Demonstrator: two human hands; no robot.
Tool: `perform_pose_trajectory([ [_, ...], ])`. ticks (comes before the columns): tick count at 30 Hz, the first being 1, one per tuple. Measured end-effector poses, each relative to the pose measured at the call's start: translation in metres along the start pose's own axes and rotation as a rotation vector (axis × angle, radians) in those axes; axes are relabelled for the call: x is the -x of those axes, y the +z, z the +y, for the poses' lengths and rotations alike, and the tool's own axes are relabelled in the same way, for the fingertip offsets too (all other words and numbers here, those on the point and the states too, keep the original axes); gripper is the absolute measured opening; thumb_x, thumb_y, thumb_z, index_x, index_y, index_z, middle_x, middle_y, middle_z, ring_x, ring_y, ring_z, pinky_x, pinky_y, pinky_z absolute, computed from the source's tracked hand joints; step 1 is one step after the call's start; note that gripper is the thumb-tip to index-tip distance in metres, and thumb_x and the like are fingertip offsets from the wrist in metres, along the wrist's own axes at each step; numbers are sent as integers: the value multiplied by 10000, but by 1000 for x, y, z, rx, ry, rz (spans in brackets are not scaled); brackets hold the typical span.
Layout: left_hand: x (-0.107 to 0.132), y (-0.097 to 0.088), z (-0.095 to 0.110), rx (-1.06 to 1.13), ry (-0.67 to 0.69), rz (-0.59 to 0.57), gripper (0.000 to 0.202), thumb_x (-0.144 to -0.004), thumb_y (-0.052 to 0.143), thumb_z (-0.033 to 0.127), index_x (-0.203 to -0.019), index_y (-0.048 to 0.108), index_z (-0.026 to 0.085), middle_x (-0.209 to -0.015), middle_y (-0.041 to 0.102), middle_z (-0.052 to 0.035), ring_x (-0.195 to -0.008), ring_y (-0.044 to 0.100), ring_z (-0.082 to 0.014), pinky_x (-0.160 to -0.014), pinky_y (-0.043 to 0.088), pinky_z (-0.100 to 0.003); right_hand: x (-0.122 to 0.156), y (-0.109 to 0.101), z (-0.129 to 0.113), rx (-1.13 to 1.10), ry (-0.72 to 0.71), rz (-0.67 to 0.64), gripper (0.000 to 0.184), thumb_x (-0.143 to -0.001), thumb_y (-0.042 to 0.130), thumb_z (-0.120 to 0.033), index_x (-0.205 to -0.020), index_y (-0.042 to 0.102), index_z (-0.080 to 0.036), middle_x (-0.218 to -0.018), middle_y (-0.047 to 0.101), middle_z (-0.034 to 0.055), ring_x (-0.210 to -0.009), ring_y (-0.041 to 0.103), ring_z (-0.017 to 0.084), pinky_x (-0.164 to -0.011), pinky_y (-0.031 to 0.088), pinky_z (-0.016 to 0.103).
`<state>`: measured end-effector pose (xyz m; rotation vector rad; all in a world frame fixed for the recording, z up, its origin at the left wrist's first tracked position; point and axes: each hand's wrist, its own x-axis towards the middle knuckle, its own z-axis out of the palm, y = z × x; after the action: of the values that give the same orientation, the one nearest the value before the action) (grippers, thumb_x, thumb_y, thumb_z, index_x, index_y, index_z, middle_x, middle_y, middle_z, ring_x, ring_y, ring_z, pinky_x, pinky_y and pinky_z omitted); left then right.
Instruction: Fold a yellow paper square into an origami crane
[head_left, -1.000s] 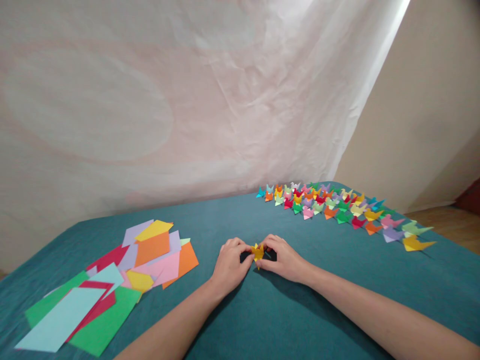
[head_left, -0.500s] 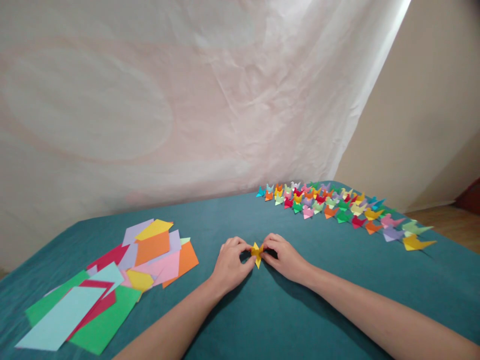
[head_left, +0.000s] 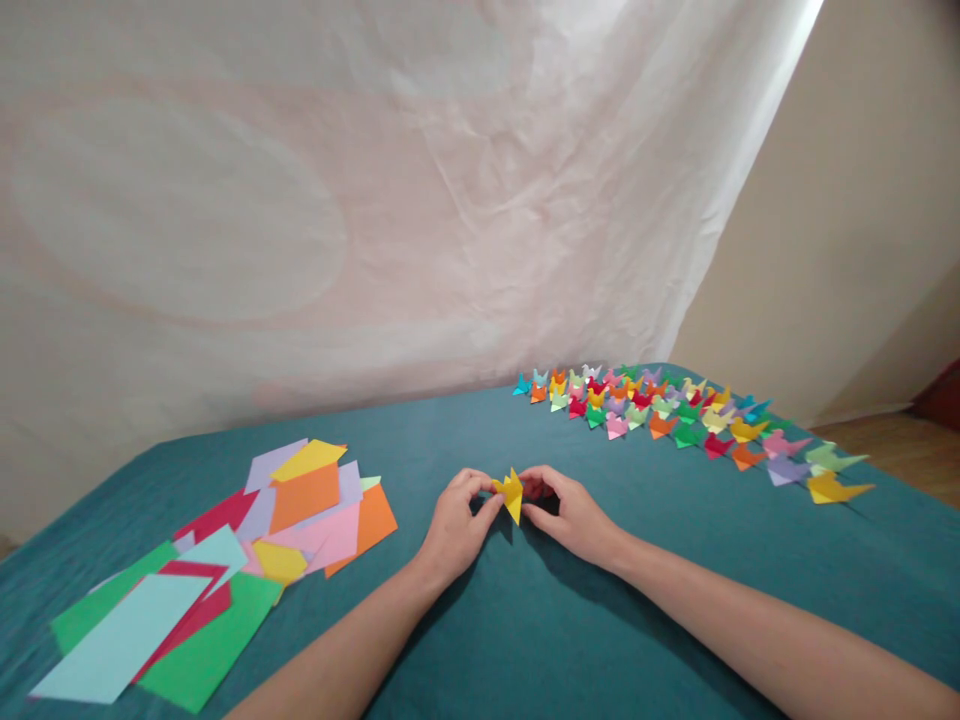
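Note:
Both my hands meet at the middle of the teal tablecloth point(head_left: 525, 640). Between them is a small folded yellow paper piece point(head_left: 513, 493), its point hanging down just above the cloth. My left hand point(head_left: 456, 526) pinches its left side with thumb and forefinger. From the right, my right hand point(head_left: 564, 510) pinches its other side, fingers curled. Both hands are closed on the paper.
A loose pile of flat coloured paper sheets point(head_left: 217, 560) lies at the left of the table. Rows of several small folded paper figures point(head_left: 675, 415) stand at the far right, reaching toward the table's right edge. A creased pale sheet point(head_left: 375, 200) hangs behind the table.
Both hands have lifted the yellow paper slightly and turned it, so it now stands taller with its point downward. The hands sit a little higher than before.

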<state>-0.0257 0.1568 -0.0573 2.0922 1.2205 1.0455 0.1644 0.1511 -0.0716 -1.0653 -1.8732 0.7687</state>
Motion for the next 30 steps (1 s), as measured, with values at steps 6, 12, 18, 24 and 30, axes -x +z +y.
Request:
perform_pose_trajectory([
  [6,1,1,2,-10,7,-32,97,-823,559,189,-829,656,191,-891,590,-28,-891,555,-177,-818,419,-294,1,2,-3,-135,47,-30,310,-743,651,-246,-1030,555,-179,-887,633,21,-792,582,150,-745,470,291],
  [12,1,1,2,-36,45,-66,110,-832,559,197,-845,668,200,-885,590,-30,-891,554,-179,-820,419,-300,0,0,-4,-112,83,-20,255,-772,637,-349,-958,617,-175,-821,644,13,-732,572,146,-686,455,273],
  [18,3,0,7,9,29,-96,104,-850,534,229,-879,626,190,-906,625,-37,-878,571,-181,-821,435,-315,-1,-1,-2,-87,129,27,221,-801,593,-389,-819,633,-172,-711,605,-1,-634,521,131,-601,421,250],
  [24,3,4,4,186,-21,-72,323,-777,623,212,-1071,497,173,-964,634,-52,-912,599,-181,-833,450,-323,-1,0,-6,-205,165,48,248,-780,616,-417,-828,556,-181,-694,581,-17,-620,519,122,-572,413,240],
  [30,2,6,-2,245,-73,-109,472,-731,668,201,-1144,443,173,-890,652,-28,-844,620,-177,-807,448,-325,1,7,-6,-337,175,15,307,-775,631,-429,-925,515,-187,-763,619,-2,-664,563,133,-600,428,248],
])
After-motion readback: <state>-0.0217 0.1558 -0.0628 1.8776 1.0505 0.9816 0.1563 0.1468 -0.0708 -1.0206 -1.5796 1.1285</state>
